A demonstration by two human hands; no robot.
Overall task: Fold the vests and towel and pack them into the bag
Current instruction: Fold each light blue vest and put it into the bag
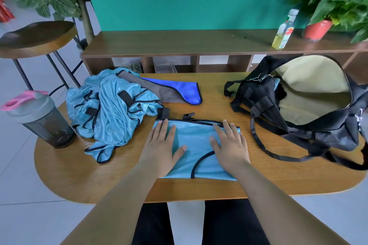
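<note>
A folded light-blue vest [196, 141] with black trim lies flat at the middle of the wooden table [278, 181]. My left hand [162, 145] presses on its left part with straight fingers. My right hand [231, 142] lies flat on its right part. A crumpled heap of light-blue vests [111, 113] sits to the left. Behind it lies a blue and grey towel [175, 90]. The black bag [302, 105] stands open at the right, showing its pale lining.
A grey shaker bottle with a pink lid [39, 118] stands at the table's left edge. The bag's strap [264, 145] loops over the table. Behind are a low shelf [179, 43] with a drink bottle [284, 30] and a potted plant [318, 29], and a stool [37, 38] at left.
</note>
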